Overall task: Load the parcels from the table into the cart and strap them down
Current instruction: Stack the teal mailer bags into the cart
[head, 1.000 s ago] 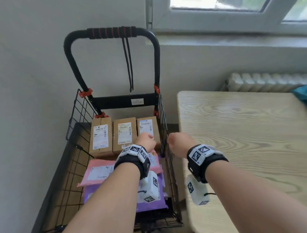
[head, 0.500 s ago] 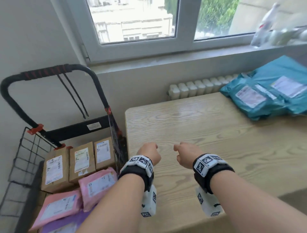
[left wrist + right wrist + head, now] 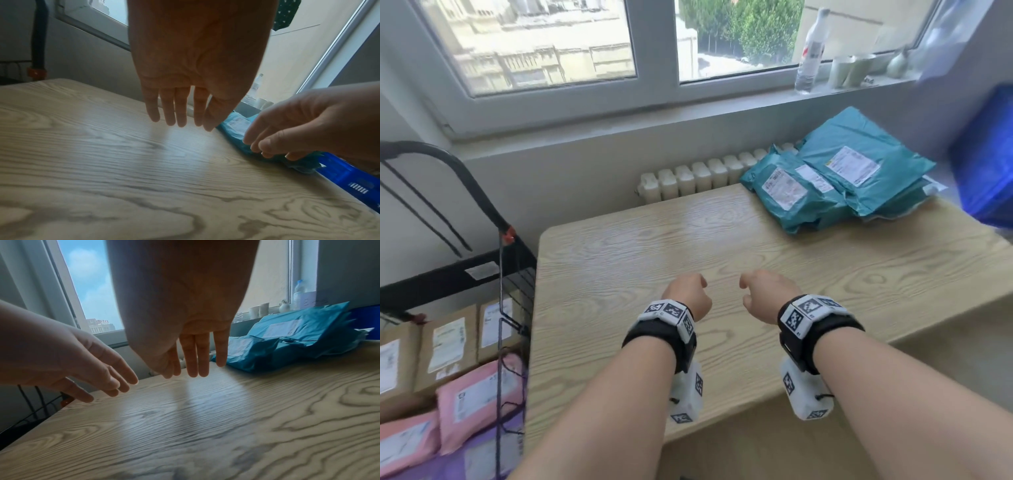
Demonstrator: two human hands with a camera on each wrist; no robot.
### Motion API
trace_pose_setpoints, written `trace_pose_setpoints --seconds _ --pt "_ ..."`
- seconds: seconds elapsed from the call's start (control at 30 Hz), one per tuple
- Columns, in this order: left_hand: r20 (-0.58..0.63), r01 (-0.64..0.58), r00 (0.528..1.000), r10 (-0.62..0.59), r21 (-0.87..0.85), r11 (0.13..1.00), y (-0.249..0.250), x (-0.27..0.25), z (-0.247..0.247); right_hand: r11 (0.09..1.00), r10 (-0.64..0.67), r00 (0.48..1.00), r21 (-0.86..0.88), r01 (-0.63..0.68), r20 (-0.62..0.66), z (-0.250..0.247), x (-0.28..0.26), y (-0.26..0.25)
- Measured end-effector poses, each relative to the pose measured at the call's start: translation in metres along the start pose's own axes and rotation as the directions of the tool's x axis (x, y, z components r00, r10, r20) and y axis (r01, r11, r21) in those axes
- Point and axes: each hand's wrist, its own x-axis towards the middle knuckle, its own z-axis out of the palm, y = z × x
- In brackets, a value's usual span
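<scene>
Parcels are waiting at the far right corner of the desk (image 3: 619,274): a stack of teal mailer bags (image 3: 839,185), overlapping and lying flat with their white labels facing up. Both hands are hovering over the bare middle of the desk, well short of that stack. The left hand (image 3: 686,296) and the right hand (image 3: 765,294) are each holding nothing, and the wrist views are showing their fingers straight and slightly spread, palms down. The stack is lying ahead and to the right, so the right hand is sitting nearer to it. The cart (image 3: 512,308) is standing off the desk's left edge, already carrying cardboard boxes (image 3: 448,342) and pink mailers (image 3: 472,397). Strapping is not yet begun.
</scene>
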Motion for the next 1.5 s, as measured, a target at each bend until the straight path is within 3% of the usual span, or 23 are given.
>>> trace_pose_setpoints --seconds 0.27,0.53,1.0,1.5 --pt "-0.025 -0.034 0.999 0.034 -0.017 0.999 0.055 0.005 0.021 0.995 0.066 0.997 0.077 -0.063 -0.043 -0.009 -0.019 0.064" --pt "-0.008 -0.059 0.998 0.059 -0.058 0.997 0.102 0.039 0.047 0.983 0.148 0.988 0.120 -0.142 -0.039 -0.012 -0.005 0.118" --pt "0.040 -0.039 0.998 0.045 -0.137 0.990 0.180 0.161 0.051 0.988 0.152 0.988 0.007 -0.152 -0.020 -0.056 0.093 0.216" --pt "0.066 0.068 0.996 -0.053 -0.259 0.964 0.220 0.244 0.037 0.958 0.203 0.978 0.217 -0.188 -0.048 -0.105 0.172 0.269"
